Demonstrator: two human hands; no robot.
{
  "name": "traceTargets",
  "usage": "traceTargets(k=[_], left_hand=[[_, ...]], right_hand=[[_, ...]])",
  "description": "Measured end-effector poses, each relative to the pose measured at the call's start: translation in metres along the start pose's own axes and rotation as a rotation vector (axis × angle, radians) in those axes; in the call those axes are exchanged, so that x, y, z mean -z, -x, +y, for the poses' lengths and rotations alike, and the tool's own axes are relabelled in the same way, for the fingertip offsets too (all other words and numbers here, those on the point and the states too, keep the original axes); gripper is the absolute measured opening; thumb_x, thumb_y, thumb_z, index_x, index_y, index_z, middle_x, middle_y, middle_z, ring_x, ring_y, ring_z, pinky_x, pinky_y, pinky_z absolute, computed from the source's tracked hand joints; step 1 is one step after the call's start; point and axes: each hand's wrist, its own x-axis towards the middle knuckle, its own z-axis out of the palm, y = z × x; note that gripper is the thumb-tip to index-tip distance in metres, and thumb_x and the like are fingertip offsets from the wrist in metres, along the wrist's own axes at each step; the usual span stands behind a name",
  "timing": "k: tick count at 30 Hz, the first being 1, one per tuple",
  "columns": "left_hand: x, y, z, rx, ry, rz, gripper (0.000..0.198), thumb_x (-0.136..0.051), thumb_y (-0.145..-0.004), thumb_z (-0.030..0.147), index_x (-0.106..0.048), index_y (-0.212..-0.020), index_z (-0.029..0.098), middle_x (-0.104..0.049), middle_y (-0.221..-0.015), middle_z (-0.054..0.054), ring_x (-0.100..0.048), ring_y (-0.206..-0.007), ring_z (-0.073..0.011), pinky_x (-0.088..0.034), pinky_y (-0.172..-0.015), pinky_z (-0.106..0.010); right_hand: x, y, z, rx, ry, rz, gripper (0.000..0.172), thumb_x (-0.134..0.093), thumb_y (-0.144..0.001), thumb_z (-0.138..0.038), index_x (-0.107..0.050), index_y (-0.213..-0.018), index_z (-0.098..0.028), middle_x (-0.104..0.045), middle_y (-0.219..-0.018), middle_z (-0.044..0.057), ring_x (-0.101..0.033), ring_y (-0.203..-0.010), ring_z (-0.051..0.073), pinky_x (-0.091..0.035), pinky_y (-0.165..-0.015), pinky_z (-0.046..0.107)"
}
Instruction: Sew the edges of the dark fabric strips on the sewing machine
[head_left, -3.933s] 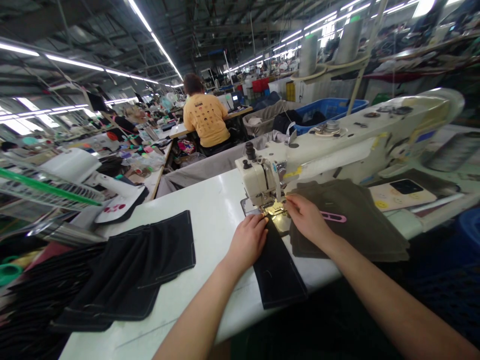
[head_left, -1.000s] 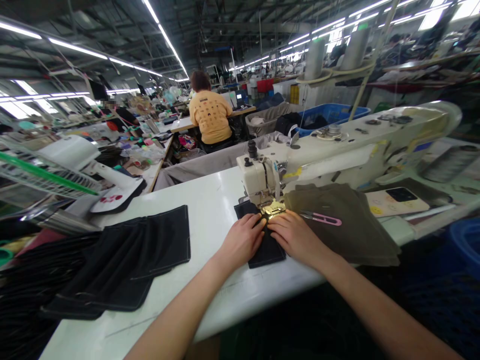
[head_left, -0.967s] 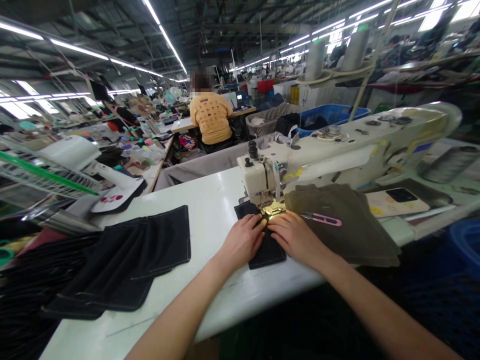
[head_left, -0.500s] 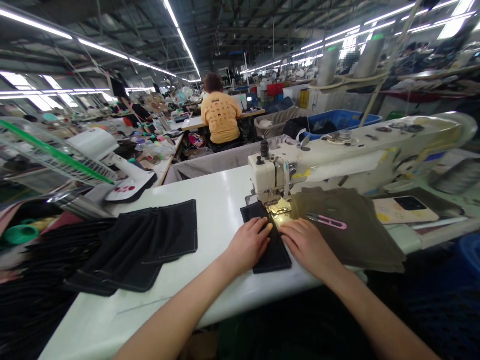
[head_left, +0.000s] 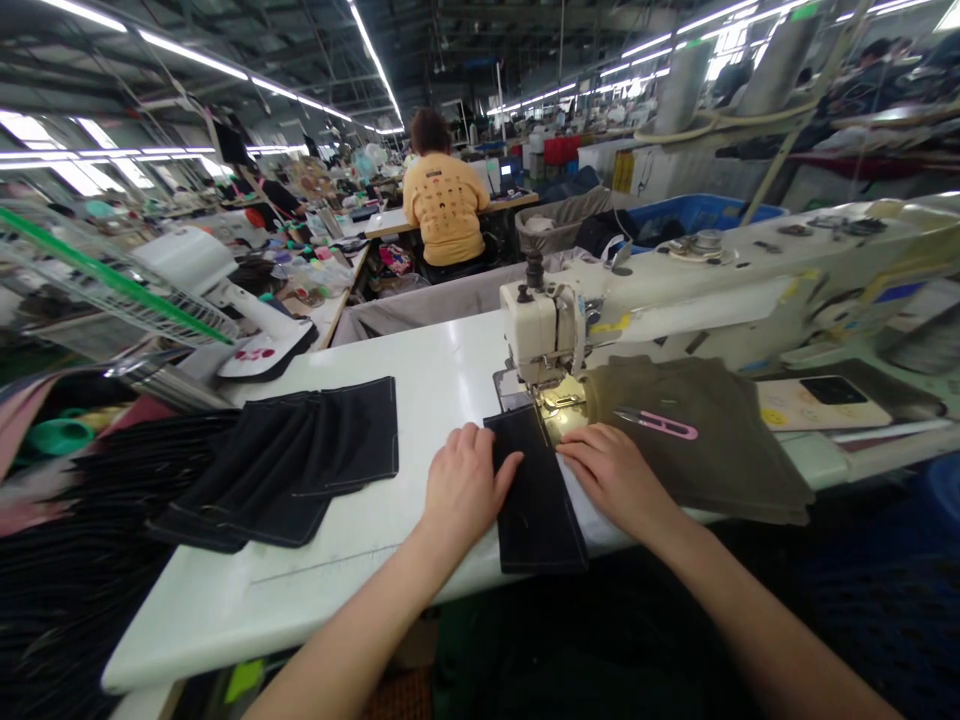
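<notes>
Although well down the long factory hall, a co-worker in a yellow shirt (head_left: 446, 205), seated with back turned at another table. Nearer, a long white sewing table (head_left: 225, 620) carrying an industrial sewing machine (head_left: 544, 325). To the machine's left, a pile of black fabric pieces (head_left: 285, 460); to its right, an olive cloth (head_left: 697, 430) under pink thread snips (head_left: 660, 427). In front of the brass presser foot (head_left: 562, 402), one black fabric strip (head_left: 534, 505), lying flat on the table. Left hand (head_left: 465, 490) open, fingers resting on the strip's left edge, no grip; right hand (head_left: 615, 478) open and flat, fingertips just at the strip's right edge.
</notes>
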Motion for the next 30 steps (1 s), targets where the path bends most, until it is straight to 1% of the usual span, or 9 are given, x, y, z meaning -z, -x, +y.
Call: traceTargets(k=[2,5,9,13,17,21,25,27,30], left_hand=[[0.003,-0.005,-0.003,0.128,-0.068,-0.081,0.04,-0.052,-0.095,0.053,-0.062,-0.094,0.014,-0.065,-0.09,-0.013,-0.065,-0.089,-0.0292,-0.054,-0.073,-0.039],[0.003,-0.01,-0.005,0.128,-0.014,-0.167,0.033,-0.054,-0.095,0.048,-0.06,-0.088,0.016,-0.066,-0.085,-0.009,-0.066,-0.081,-0.0249,-0.051,-0.068,-0.033],[-0.001,-0.013,-0.005,0.151,0.072,-0.173,0.023,-0.056,-0.095,0.037,-0.059,-0.083,0.018,-0.067,-0.081,-0.007,-0.067,-0.078,-0.0222,-0.049,-0.067,-0.031],[0.0,-0.012,-0.01,0.208,0.116,-0.204,0.022,-0.057,-0.095,0.034,-0.058,-0.079,0.019,-0.067,-0.081,-0.006,-0.066,-0.077,-0.0215,-0.045,-0.066,-0.03],[0.003,-0.007,-0.021,0.245,0.188,-0.221,0.022,-0.058,-0.093,0.032,-0.054,-0.075,0.02,-0.064,-0.076,-0.003,-0.062,-0.071,-0.0199,-0.039,-0.062,-0.029],[0.004,0.0,-0.031,0.285,0.359,-0.185,0.026,-0.058,-0.09,0.031,-0.047,-0.069,0.022,-0.056,-0.066,0.002,-0.054,-0.063,-0.0168,-0.035,-0.06,-0.027],[0.013,0.006,-0.049,0.334,0.712,-0.066,0.027,-0.06,-0.082,0.04,-0.046,-0.068,0.022,-0.048,-0.061,0.006,-0.048,-0.057,-0.0135,-0.036,-0.058,-0.025],[0.022,0.008,-0.066,0.379,0.83,0.019,0.031,-0.066,-0.075,0.048,-0.049,-0.07,0.021,-0.049,-0.063,0.006,-0.047,-0.057,-0.0125,-0.037,-0.056,-0.024],[0.039,0.007,-0.104,0.518,0.872,0.091,0.043,-0.072,-0.064,0.059,-0.052,-0.074,0.021,-0.05,-0.062,0.006,-0.045,-0.054,-0.0118,-0.035,-0.053,-0.023]], right_hand=[[-0.001,0.001,0.001,-0.003,-0.006,0.014,0.021,-0.051,-0.098,-0.02,-0.07,-0.106,-0.02,-0.069,-0.104,0.008,-0.061,-0.098,0.024,-0.048,-0.09,0.044],[-0.003,0.002,0.0,-0.007,-0.013,0.02,0.021,-0.05,-0.098,-0.019,-0.069,-0.106,-0.02,-0.068,-0.105,0.008,-0.06,-0.098,0.024,-0.048,-0.092,0.045],[-0.004,0.002,0.0,-0.01,-0.029,0.024,0.019,-0.05,-0.099,-0.019,-0.068,-0.106,-0.019,-0.067,-0.105,0.008,-0.059,-0.099,0.025,-0.047,-0.094,0.045],[-0.006,0.003,0.001,-0.011,-0.034,0.033,0.02,-0.049,-0.099,-0.019,-0.068,-0.105,-0.019,-0.067,-0.105,0.008,-0.059,-0.098,0.025,-0.046,-0.094,0.046],[-0.007,0.003,0.001,-0.014,-0.044,0.041,0.019,-0.05,-0.099,-0.02,-0.068,-0.104,-0.019,-0.067,-0.105,0.008,-0.059,-0.099,0.025,-0.047,-0.093,0.046],[-0.009,0.005,0.002,-0.007,-0.043,0.052,0.019,-0.05,-0.098,-0.018,-0.068,-0.105,-0.018,-0.068,-0.105,0.008,-0.059,-0.1,0.025,-0.045,-0.098,0.047],[-0.011,0.006,0.004,0.004,-0.035,0.058,0.018,-0.052,-0.097,-0.017,-0.068,-0.104,-0.017,-0.068,-0.105,0.008,-0.06,-0.1,0.024,-0.046,-0.098,0.047],[-0.011,0.006,0.004,0.008,-0.028,0.065,0.018,-0.052,-0.097,-0.018,-0.069,-0.104,-0.017,-0.068,-0.105,0.008,-0.06,-0.1,0.024,-0.046,-0.098,0.047],[-0.011,0.006,0.004,0.003,-0.027,0.062,0.018,-0.051,-0.098,-0.018,-0.069,-0.103,-0.017,-0.067,-0.104,0.008,-0.06,-0.099,0.023,-0.046,-0.099,0.047]])
